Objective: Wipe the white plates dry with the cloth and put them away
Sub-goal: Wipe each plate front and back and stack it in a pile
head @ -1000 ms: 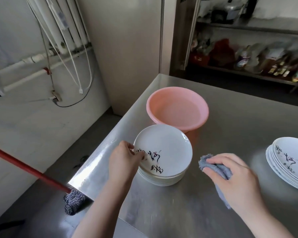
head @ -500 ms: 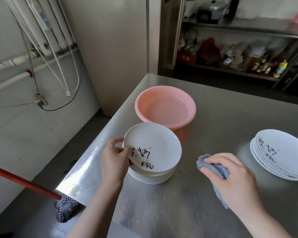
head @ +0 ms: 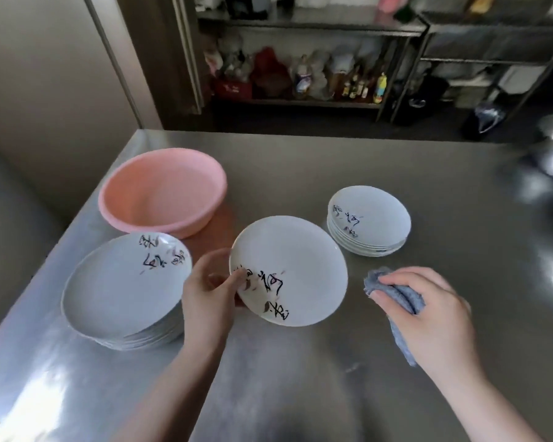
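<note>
Broadly, a steel table carries everything in view. A pink basin stands at its far left, well apart from both hands. Just in front of the basin sits the left stack of plates, presumably those waiting to be dried; a smaller right stack of plates stands near the table's middle, probably the finished pile.

Between the two stacks, the left hand holds a single white plate tilted, face up, clear of the left stack. The thumb lies on the upper face at the near-left rim and the fingers curl beneath, a pinch on the edge only. The plate looks glazed and rigid, so it is likely slippery when wet, moderately heavy for a rim pinch, and apt to chip or break if dropped on steel. A firmer hold would put the fingers further under the base.

The right hand grips a bunched blue-grey cloth, fingers folded round it, a tail hanging below. The cloth is soft and limp, near the plate but not touching it.
</note>
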A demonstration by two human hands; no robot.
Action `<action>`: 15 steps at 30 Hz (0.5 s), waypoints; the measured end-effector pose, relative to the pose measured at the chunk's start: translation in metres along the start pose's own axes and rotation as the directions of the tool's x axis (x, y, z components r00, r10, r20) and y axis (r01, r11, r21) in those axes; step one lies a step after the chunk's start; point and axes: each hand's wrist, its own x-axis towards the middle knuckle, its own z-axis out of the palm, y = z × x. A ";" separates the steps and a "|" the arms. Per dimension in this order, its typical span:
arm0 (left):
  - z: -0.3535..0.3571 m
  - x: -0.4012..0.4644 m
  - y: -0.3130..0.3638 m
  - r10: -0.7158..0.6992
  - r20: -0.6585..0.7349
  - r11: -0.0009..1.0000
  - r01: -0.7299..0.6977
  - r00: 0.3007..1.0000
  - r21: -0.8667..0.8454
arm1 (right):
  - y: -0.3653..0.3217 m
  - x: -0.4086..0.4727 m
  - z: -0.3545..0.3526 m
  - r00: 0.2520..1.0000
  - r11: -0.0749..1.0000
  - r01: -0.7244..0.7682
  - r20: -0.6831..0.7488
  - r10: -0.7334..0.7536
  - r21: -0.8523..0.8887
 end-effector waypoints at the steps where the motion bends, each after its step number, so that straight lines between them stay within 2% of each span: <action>1: 0.018 -0.008 -0.010 -0.022 0.014 1.000 0.022 1.000 0.003 | 0.013 0.001 -0.013 1.000 1.000 -0.019 -0.004 0.019 -0.013; 6: 0.098 -0.054 -0.066 -0.166 0.040 0.986 0.165 0.985 0.016 | 0.074 0.005 -0.068 0.999 0.996 -0.033 0.007 0.033 -0.078; 11: 0.151 -0.088 -0.101 -0.259 0.027 0.966 0.258 0.966 0.019 | 0.123 0.007 -0.090 0.994 0.998 -0.013 0.108 0.020 -0.062; 15: 0.167 -0.103 -0.109 -0.268 0.011 0.952 0.264 0.963 0.157 | 0.143 0.005 -0.092 0.987 0.999 -0.023 0.156 0.028 -0.032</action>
